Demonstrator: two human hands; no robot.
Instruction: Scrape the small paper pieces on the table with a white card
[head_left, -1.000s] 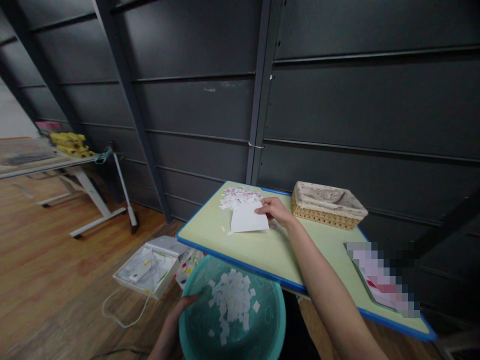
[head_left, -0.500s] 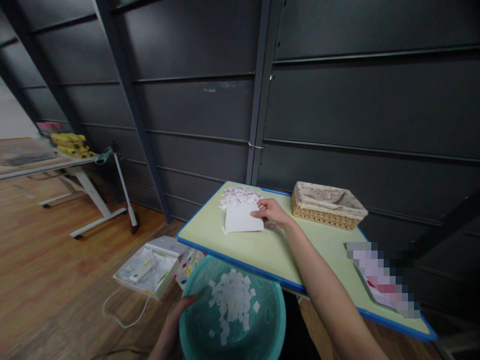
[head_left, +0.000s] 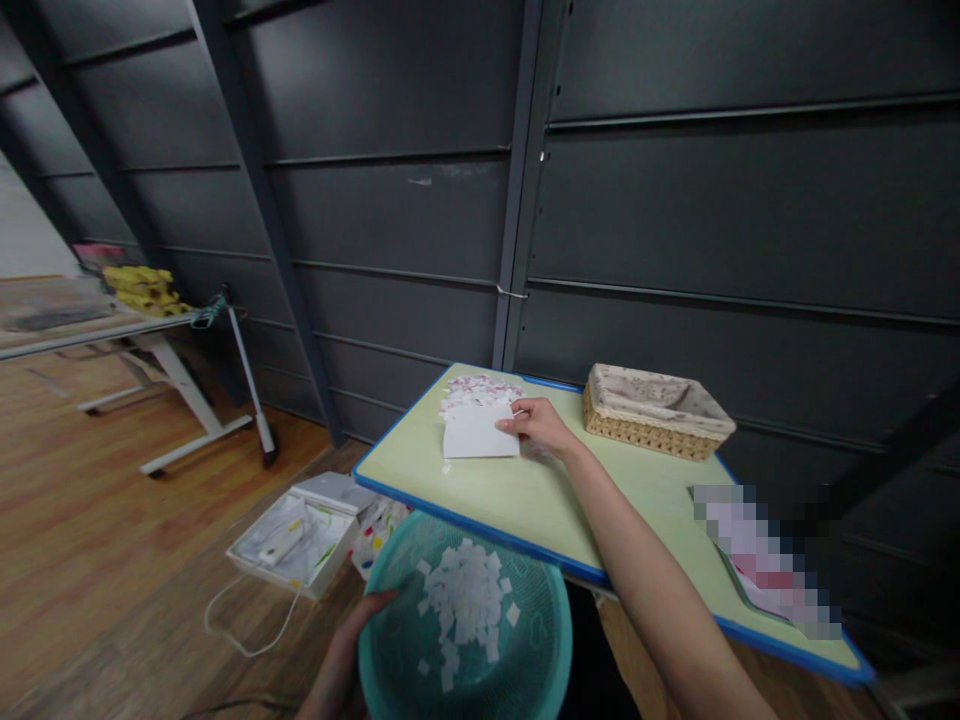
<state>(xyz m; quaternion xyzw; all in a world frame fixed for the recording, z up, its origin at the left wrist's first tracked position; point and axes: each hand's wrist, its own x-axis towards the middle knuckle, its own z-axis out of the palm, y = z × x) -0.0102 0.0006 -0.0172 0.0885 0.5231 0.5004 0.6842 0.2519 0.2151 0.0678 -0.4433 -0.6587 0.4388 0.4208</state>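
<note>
My right hand (head_left: 538, 425) reaches over the pale green table (head_left: 540, 500) and pinches the right edge of a white card (head_left: 472, 435). The card lies against a heap of small white and pink paper scraps (head_left: 478, 391) at the table's far left corner. Below the table's near edge my left hand (head_left: 356, 625) grips the rim of a teal plastic basin (head_left: 465, 640) that has several white paper scraps in it. Only part of the left hand's fingers show on the rim.
A wicker basket (head_left: 656, 410) with a cloth lining stands at the back right of the table. Blurred papers (head_left: 765, 565) lie near its right end. On the wooden floor lies an open white case (head_left: 300, 535) with a cord. A second table (head_left: 112, 330) stands far left.
My right hand has slid the white card away from me and to the left, up against the scrap heap. The basin and my left hand have stayed put.
</note>
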